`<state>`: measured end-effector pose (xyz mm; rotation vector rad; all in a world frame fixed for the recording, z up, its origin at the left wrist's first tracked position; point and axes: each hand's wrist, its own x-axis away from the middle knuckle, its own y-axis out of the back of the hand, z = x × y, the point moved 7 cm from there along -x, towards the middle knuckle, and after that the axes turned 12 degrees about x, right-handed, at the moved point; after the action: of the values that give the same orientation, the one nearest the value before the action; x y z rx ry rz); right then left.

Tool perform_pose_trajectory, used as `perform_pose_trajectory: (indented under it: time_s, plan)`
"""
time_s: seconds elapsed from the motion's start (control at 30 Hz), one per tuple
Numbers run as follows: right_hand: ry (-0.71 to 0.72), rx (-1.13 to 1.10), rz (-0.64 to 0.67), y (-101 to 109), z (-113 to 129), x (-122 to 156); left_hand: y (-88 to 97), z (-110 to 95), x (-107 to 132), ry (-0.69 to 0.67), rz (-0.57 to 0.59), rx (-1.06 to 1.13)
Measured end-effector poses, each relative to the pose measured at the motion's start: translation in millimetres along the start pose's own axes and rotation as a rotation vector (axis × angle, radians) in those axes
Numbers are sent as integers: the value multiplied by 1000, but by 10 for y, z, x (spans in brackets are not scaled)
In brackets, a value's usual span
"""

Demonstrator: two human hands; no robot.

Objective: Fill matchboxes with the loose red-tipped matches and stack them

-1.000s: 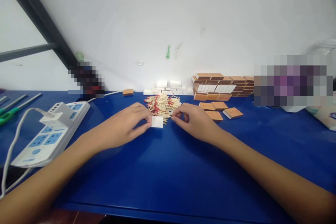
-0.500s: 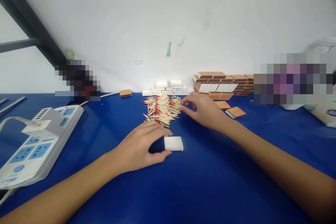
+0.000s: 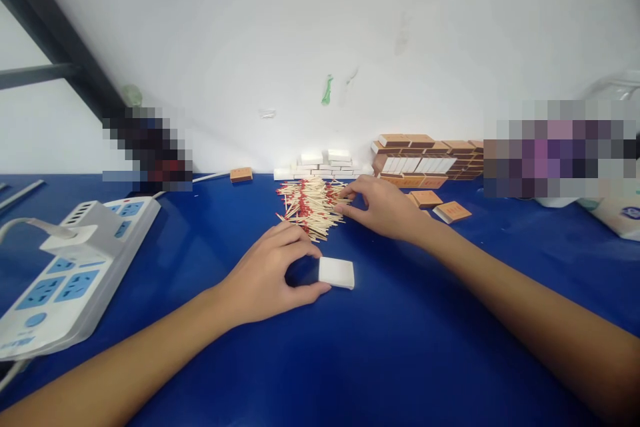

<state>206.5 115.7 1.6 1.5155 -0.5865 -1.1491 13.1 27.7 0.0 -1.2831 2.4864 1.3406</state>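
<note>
My left hand (image 3: pixel 273 273) rests on the table with thumb and index finger at the left corners of a small white matchbox tray (image 3: pixel 337 273). The tray lies flat, and its inside cannot be made out. A heap of loose red-tipped matches (image 3: pixel 313 207) is spread behind it. My right hand (image 3: pixel 385 207) reaches in from the right at the edge of this heap. Its thumb and index finger are a little apart, with match ends between and beside them. No match is seen lifted off the pile.
Behind the heap, white trays (image 3: pixel 320 172) are stacked against the wall. Orange matchboxes (image 3: pixel 430 147) form a stack at the back right, with two loose boxes (image 3: pixel 453 211) before it. One matchbox (image 3: pixel 241 175) stands left. A power strip (image 3: pixel 85 273) with cables lies at the left.
My right hand has moved slightly left into the edge of the matches, its thumb and index finger spreading a little. The white tray sits slightly farther right; the view has shifted slightly.
</note>
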Motion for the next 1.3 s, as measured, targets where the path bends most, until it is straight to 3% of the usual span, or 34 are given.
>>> perform_pose_trajectory:
  time_s: [0.53,0.83,1.3]
  plan:
    - [87,130,-41,-24,118,38,0,10,1,-8,2,3]
    - [123,126,3,-52,102,30,12,-13,-23,-17,-10,1]
    - [134,317,75,14,145,63,17,16,-28,7,-34,-1]
